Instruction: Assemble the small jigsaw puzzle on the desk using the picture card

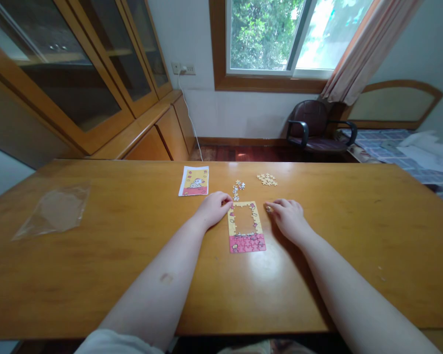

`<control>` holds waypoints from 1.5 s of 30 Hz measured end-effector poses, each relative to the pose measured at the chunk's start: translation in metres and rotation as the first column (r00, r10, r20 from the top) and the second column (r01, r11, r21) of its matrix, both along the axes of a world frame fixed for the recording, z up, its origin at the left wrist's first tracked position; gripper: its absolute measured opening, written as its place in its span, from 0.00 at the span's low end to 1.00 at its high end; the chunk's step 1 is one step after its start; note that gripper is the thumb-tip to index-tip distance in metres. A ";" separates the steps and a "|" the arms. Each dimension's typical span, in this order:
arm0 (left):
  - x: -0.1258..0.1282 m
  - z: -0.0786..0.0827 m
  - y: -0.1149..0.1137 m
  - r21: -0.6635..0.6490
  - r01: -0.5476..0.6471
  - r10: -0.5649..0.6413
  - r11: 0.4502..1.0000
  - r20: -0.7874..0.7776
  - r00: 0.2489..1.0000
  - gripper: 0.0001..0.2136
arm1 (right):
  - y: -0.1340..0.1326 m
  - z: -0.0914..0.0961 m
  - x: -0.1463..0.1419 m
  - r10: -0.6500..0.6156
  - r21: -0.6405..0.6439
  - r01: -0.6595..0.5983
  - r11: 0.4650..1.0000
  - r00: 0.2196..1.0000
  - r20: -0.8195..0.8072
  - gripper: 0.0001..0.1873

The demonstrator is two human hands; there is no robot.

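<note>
A partly assembled jigsaw puzzle [247,243] lies on the wooden table, with a yellow frame around an open middle and a pink lower band. At its upper left corner rests my left hand [216,209], fingers curled together; whatever they hold is hidden. Just right of the puzzle, my right hand [288,216] has thumb and forefinger closed around a small puzzle piece [268,209]. Several white-patterned loose pieces [236,191] lie above the puzzle. A pile of plain yellowish pieces [267,179] sits farther right.
A picture card [195,181] with a white animal on yellow and pink lies behind my left hand. A clear plastic bag [61,209] is at the table's left. Beyond the table's far edge are an office chair [313,125] and a glass-fronted cabinet [133,110].
</note>
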State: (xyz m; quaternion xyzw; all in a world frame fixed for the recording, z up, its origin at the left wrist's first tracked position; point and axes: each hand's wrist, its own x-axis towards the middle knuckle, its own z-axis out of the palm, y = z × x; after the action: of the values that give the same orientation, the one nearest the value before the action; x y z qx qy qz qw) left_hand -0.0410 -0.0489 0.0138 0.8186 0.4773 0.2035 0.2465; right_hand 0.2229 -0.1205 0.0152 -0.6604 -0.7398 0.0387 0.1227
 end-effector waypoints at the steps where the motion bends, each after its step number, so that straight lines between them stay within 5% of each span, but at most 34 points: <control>1: 0.000 0.000 0.000 -0.003 -0.004 0.004 1.000 0.002 1.000 0.10 | 0.000 -0.001 0.003 0.015 0.027 -0.015 1.000 1.000 0.001 0.20; 12: 0.000 -0.002 0.000 0.005 0.002 -0.002 1.000 0.002 1.000 0.10 | 0.004 -0.003 0.008 0.162 0.035 -0.165 0.986 0.984 0.081 0.17; 20: 0.000 -0.001 0.000 0.000 0.003 -0.003 1.000 0.001 1.000 0.10 | -0.004 0.011 -0.002 0.102 -0.089 -0.093 0.992 0.990 0.098 0.09; 34: 0.000 0.000 0.000 0.001 -0.003 0.003 1.000 -0.008 1.000 0.10 | -0.008 0.019 0.001 0.088 -0.298 -0.082 0.951 0.996 0.008 0.05; 45: 0.000 0.000 0.000 0.013 0.005 -0.005 1.000 -0.010 1.000 0.10 | -0.014 0.029 -0.004 0.153 -0.399 -0.217 0.891 0.971 -0.185 0.02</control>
State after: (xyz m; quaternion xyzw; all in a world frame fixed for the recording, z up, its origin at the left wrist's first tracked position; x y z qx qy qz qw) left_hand -0.0412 -0.0484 0.0136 0.8222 0.4752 0.2022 0.2392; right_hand 0.2184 -0.1344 0.0444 -0.5930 -0.7628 0.2561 0.0298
